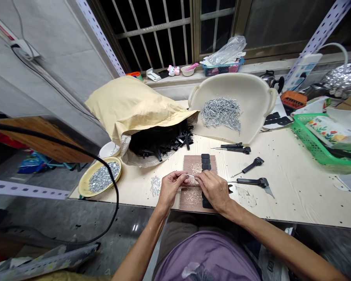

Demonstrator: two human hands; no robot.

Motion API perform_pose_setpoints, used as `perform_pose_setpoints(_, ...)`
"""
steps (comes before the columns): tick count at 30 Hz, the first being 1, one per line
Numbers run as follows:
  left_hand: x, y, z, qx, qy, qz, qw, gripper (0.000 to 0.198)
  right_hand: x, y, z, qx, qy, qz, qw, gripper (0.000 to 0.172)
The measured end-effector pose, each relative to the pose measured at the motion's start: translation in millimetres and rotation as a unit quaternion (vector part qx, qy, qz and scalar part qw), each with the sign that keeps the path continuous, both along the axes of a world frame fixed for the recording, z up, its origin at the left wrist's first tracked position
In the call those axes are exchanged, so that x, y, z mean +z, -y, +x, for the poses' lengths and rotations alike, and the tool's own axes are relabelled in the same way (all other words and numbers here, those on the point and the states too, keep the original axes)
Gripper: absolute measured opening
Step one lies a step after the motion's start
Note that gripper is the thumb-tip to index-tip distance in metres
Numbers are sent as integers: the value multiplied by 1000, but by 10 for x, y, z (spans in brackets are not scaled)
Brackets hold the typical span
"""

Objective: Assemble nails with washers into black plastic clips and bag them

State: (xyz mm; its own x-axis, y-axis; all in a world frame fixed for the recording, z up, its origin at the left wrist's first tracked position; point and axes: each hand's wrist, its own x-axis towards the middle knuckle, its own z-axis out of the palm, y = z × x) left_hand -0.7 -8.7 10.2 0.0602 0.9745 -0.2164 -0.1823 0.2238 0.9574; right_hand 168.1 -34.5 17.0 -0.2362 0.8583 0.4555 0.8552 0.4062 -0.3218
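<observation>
My left hand (173,186) and my right hand (214,188) meet over a brown board (190,199), both in a fingertip pinch. Between them runs a thin silvery metal pin (190,175), gripped at either end; whether a small part sits on it is too small to tell. Black flat pieces (205,161) line the board's right side, partly covered by my right hand. To the left of my left hand lie loose small metal bits (155,185). A black-handled tool with a thin shaft (253,182) rests just right of my right hand.
A white basin (253,101) holds many metal pins. The yellow sack (134,101) spills black parts, beside a yellow bowl (83,187) of small metal pieces. More black tools (253,165) lie rightward, near a green basket (304,144). A black cable (117,195) hangs at left.
</observation>
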Motion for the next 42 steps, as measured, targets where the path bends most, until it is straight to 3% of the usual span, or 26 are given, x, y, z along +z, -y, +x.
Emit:
perform_pose_setpoints(5,-10,-11,-5,-11,-27,8,1000,28,-43,-27,17,-3,32,16,999,25)
perform_pose_setpoints(12,-1,-27,22,-23,-34,7,999,30,-78,-33,58,9,-24,-70,997,21)
perform_pose_setpoints(17,19,-21,52,-28,-32,-1,999,32,-85,-41,58,5,10,-42,999,27)
perform_pose_setpoints(23,-8,-25,58,-25,-19,-6,999,30,-85,-59,78,23,-25,-78,996,21)
perform_pose_setpoints(28,-39,-34,70,-32,-10,-11,999,30,-99,-50,95,22,-8,-73,997,27)
perform_pose_setpoints(38,-71,-23,112,-50,-9,-15,999,29,-168,-54,155,44,-67,-109,991,24)
perform_pose_setpoints(42,-55,-18,160,-53,-23,-12,998,29,-181,-62,204,56,-134,-118,982,20)
